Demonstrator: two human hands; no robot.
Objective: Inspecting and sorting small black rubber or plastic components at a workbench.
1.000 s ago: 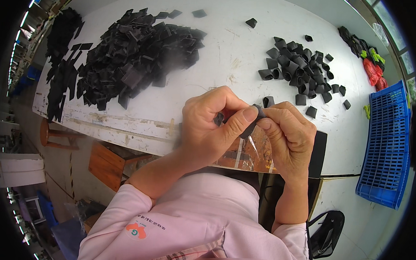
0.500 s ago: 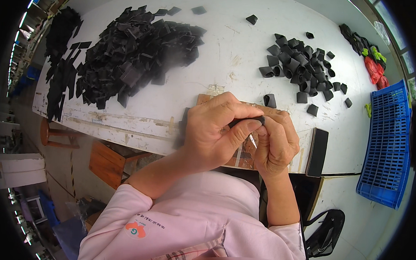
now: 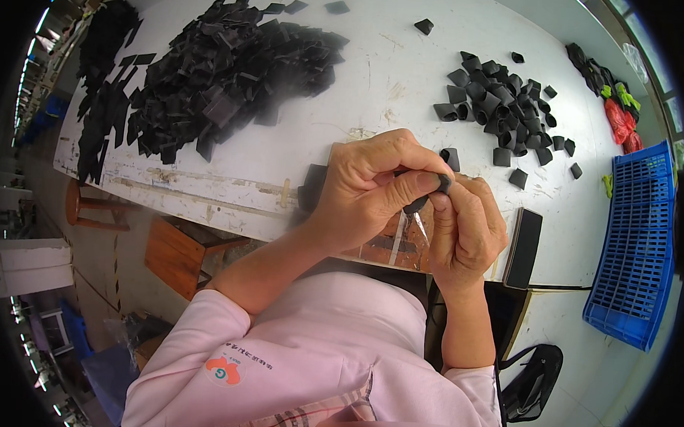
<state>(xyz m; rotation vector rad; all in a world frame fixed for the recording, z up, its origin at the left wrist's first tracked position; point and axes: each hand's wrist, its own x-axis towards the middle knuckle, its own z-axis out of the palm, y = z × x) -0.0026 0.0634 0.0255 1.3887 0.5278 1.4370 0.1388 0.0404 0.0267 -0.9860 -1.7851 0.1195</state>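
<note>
Over the table's front edge, my left hand pinches a small black fabric-like piece between thumb and index finger. My right hand, fingers curled, grips the same piece from the other side. Below the pinch, a pointed shiny metal tip sticks out between my hands; its other end is hidden. A black loop stands just beyond my fingers. Beside my left wrist lies a flat black piece. Under my hands is a worn brown board.
A large heap of flat black pieces covers the left of the white table. Many black loops are piled at the right. A dark flat rectangular object and a blue plastic crate are right of me.
Both hands have shifted slightly right and away from me with the black piece. More of the metal tip shows below them.
</note>
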